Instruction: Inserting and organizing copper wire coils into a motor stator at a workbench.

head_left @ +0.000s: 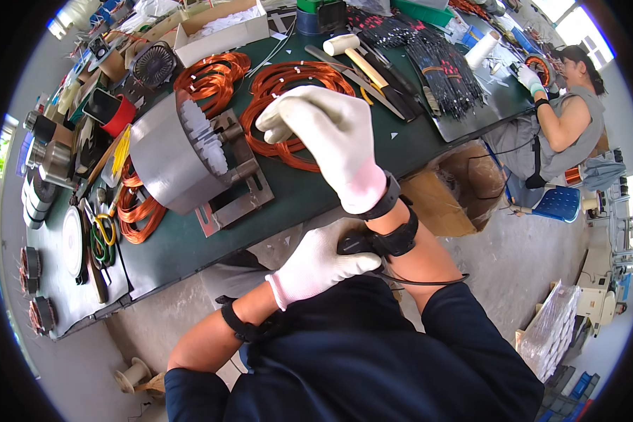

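My right hand (330, 137), in a white glove with a pink cuff, is raised over the bench edge, its wrist bent and its fingers curled together with nothing visible in them. Two black straps circle that forearm; the lower wrist strap (399, 235) bears a small black device (354, 243). My left hand (316, 264), gloved the same way, reaches across and grips this device, thumb along its near side. Beyond the hands, a grey metal cylinder (167, 151) with white slot liners (204, 137) rests on a steel stand (240, 197). Orange copper wire coils (288, 81) lie behind my right hand.
The green bench (183, 260) carries a white-headed mallet (341, 46), shears (104, 232), a black fan (153, 65) and dark wire bundles (443, 74). A cardboard box (436, 204) stands below. A co-worker (573, 119) sits at right with a coil, near a blue stool (557, 204).
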Demonstrator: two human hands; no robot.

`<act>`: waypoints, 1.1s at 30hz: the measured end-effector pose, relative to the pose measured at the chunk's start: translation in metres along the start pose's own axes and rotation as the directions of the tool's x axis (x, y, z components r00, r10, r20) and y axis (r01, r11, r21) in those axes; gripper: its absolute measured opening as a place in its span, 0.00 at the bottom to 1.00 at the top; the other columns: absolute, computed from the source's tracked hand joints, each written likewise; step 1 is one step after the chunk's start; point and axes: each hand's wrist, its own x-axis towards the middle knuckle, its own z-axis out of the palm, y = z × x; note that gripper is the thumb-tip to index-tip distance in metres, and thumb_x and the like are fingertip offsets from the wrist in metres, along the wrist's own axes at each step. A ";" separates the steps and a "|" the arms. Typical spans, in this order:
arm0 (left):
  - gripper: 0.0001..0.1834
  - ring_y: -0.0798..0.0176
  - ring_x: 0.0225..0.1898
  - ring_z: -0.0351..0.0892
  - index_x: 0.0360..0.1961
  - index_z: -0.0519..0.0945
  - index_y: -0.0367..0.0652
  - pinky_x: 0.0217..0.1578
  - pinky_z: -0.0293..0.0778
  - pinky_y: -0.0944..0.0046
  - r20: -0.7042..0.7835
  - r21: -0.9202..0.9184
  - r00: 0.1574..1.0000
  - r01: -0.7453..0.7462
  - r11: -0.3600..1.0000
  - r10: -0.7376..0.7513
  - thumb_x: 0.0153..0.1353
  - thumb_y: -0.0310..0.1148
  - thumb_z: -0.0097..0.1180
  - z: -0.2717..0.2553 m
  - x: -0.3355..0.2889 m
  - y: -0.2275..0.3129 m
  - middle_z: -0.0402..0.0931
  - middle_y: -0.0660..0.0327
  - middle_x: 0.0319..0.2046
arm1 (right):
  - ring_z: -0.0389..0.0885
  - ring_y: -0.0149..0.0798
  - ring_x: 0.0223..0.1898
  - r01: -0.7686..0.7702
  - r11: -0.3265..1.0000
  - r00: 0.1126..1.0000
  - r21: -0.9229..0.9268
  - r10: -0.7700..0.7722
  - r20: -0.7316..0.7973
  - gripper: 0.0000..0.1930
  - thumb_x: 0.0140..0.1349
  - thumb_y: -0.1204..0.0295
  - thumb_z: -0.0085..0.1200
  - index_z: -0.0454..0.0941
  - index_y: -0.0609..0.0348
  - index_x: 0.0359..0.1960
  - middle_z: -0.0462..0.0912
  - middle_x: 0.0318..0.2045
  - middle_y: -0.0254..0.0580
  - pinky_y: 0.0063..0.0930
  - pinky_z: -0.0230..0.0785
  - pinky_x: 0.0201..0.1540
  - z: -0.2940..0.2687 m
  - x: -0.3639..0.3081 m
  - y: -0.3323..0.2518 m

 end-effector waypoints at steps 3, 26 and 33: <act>0.37 0.63 0.47 0.86 0.59 0.77 0.31 0.51 0.82 0.61 -0.006 0.043 1.000 0.013 0.999 -0.013 0.60 0.50 0.74 -0.020 -0.014 0.003 0.86 0.51 0.46 | 0.85 0.26 0.35 -0.156 0.963 0.988 0.218 0.152 0.035 0.10 0.73 0.76 0.52 0.85 0.69 0.39 0.88 0.34 0.38 0.21 0.79 0.42 -0.003 -0.005 -0.006; 0.09 0.64 0.32 0.80 0.46 0.83 0.33 0.41 0.77 0.66 -0.879 0.473 0.323 0.496 0.728 0.351 0.67 0.22 0.57 -0.167 -0.135 -0.065 0.84 0.55 0.33 | 0.82 0.50 0.36 0.042 0.158 0.994 -0.987 -0.103 0.026 0.05 0.60 0.72 0.64 0.79 0.57 0.33 0.81 0.30 0.42 0.41 0.76 0.38 -0.110 -0.012 0.073; 0.15 0.58 0.28 0.85 0.42 0.82 0.34 0.35 0.80 0.63 -0.430 0.845 0.638 0.034 0.534 0.639 0.53 0.11 0.57 -0.089 -0.104 -0.004 0.84 0.52 0.32 | 0.78 0.22 0.30 -0.355 0.906 0.932 -0.232 0.325 -0.160 0.06 0.67 0.81 0.57 0.83 0.67 0.43 0.82 0.30 0.32 0.20 0.71 0.33 -0.094 -0.017 0.017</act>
